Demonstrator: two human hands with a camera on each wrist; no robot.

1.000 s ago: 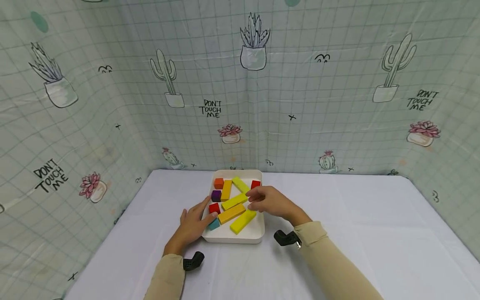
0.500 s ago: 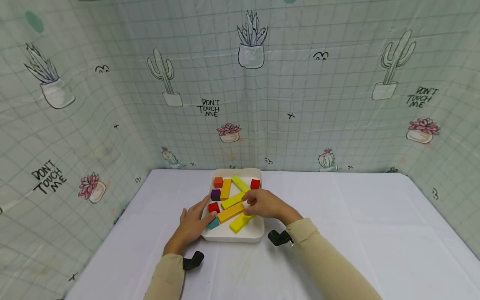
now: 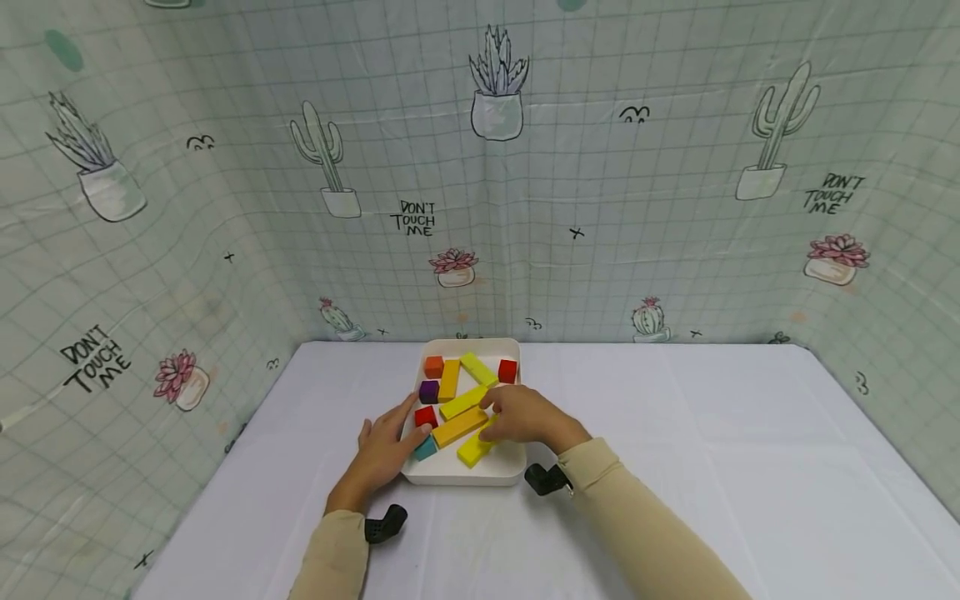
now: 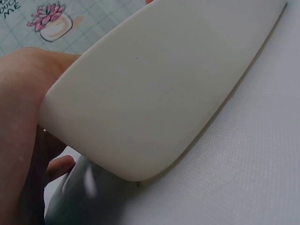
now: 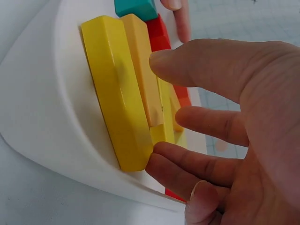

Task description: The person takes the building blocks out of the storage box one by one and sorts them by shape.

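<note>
White tabletop (image 3: 712, 467), cactus backdrop (image 3: 585, 183), tray (image 3: 461, 477) (left hand (image 3: 383, 447) in a grip on its side, right hand (image 3: 528, 417) spread).

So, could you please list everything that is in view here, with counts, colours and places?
Table: 1, white-covered, below everything
Backdrop: 1, pale grey-green with grid, plant and lettering prints, behind and beside the table
Tray: 1, white, on the table
Red cubes: 2, red, tray's left side and far right
Orange cube: 1, orange, far left
Purple cube: 1, purple, left side
Teal block: 1, teal, near left
Amber bars: 2, yellow-orange, far left and centre
Yellow bars: 3, yellow, far, centre and near right
Sleeves: 2, beige, forearms
Wrist devices: 2, black, one per wrist
Left hand: 1, bare, tray's left rim
Right hand: 1, bare, at the nearest yellow bar
</note>
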